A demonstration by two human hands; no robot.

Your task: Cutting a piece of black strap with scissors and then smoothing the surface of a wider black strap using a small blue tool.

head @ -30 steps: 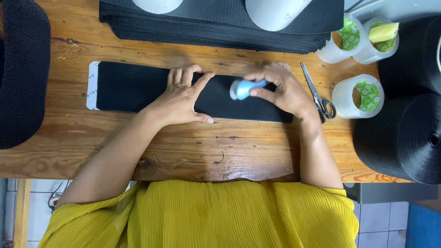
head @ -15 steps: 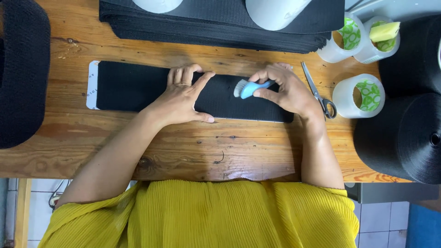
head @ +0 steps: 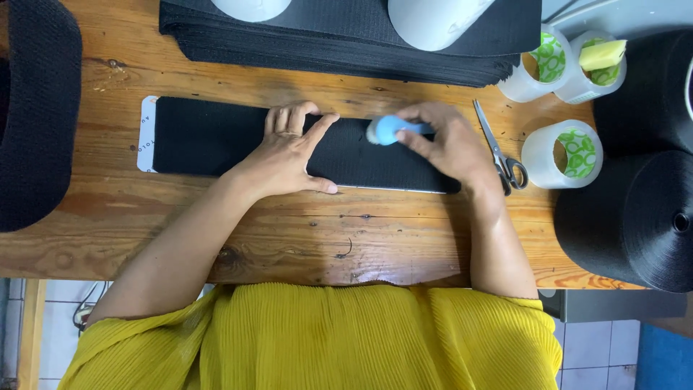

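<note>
A long black fabric strip (head: 209,137) lies flat on a white card on the wooden table (head: 289,231). My left hand (head: 289,148) presses flat on the strip's middle, fingers spread. My right hand (head: 451,141) grips a small blue tool with a white tip (head: 388,131), whose tip touches the strip near its upper edge, just right of my left fingertips. The strip's right end is hidden under my right hand.
Scissors (head: 498,148) lie right of my right hand. Three clear tape rolls (head: 567,153) stand at the right, beside big black spools (head: 635,217). A stack of black fabric (head: 346,43) runs along the far edge, and a black pad (head: 36,115) sits at the left.
My right hand has turned the blue tool a little, its tip staying on the strip near my left fingertips. My left hand has stayed put.
</note>
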